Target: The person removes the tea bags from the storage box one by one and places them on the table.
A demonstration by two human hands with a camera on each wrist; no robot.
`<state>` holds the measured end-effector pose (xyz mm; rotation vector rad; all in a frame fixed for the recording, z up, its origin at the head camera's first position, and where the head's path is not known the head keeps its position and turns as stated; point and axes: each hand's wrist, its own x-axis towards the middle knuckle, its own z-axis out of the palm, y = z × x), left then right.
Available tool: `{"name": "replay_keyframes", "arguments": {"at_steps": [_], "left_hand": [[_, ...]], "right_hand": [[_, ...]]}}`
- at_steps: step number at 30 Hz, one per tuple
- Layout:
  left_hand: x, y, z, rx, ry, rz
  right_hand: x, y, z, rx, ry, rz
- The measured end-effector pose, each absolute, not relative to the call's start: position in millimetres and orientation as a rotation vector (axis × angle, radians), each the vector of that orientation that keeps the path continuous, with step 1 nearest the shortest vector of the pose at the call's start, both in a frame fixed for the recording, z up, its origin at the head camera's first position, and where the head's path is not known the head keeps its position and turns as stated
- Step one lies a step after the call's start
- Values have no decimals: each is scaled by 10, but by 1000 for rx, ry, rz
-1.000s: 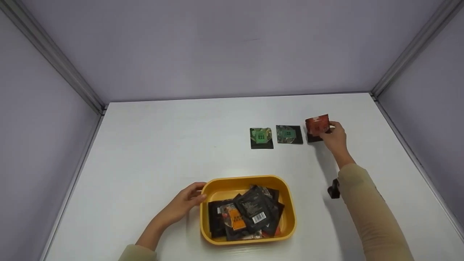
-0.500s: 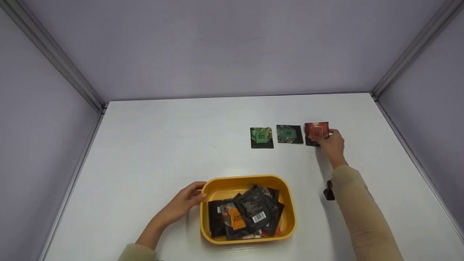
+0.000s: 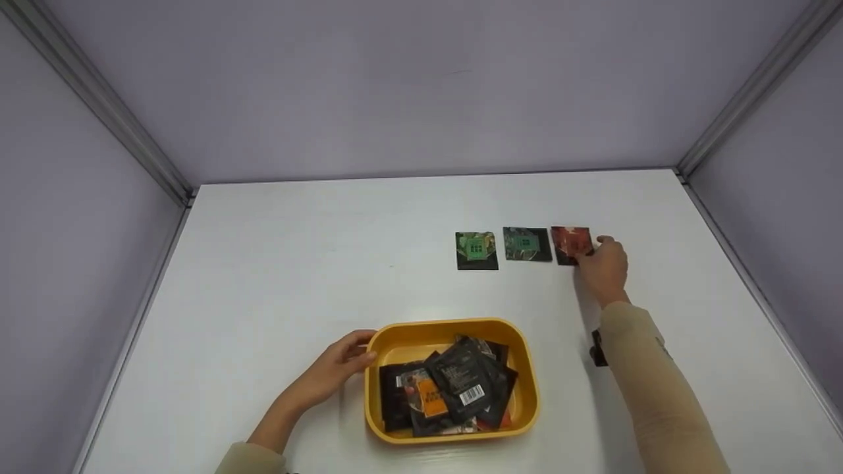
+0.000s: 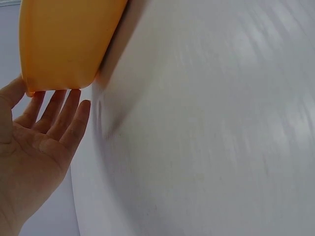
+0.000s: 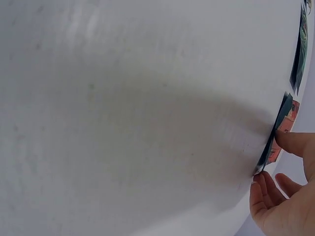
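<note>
My right hand point(image 3: 604, 266) is at the right end of a row of sachets, holding a red and black sachet point(image 3: 568, 242) low at the table. In the right wrist view the thumb lies on the face of that red sachet point(image 5: 289, 118), and the other fingertips are at its edge. Left of it lie a dark green sachet point(image 3: 523, 245) and a bright green sachet point(image 3: 475, 249), both flat. My left hand point(image 3: 332, 368) touches the left end of a yellow tray point(image 3: 370, 411); its fairly straight fingers point(image 4: 66, 115) meet the outer wall, with the thumb near the rim.
Inside the tray is a heap of black sachets point(image 3: 461, 378), one with an orange label point(image 3: 431, 398). The white table point(image 3: 276, 263) ends at a back wall point(image 3: 421, 99), with walls on both sides. A small black object point(image 3: 598, 349) shows beside the right sleeve.
My right hand has lowered the red sachet to the table, shifting it slightly left into line with the green sachets. The left hand and tray stay in place.
</note>
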<state>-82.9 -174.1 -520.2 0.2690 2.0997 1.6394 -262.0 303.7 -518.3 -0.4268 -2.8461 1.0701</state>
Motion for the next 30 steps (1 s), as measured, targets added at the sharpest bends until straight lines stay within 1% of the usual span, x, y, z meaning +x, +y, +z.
{"name": "replay_keyframes", "arguments": {"at_steps": [14,21,30], "left_hand": [[-836,-1741,-5207,294,2105,1638],[-834,-1740,-5214,290,2111,1633],[-841,-1742,-5223,278,2121,1618]], "right_hand": [[-2676,3020,-5182,-394,-2682,1143],[-2619,2890,-5099,-188,-2614,1214],[-2430,2678,-4916,135,-2658,1130]]}}
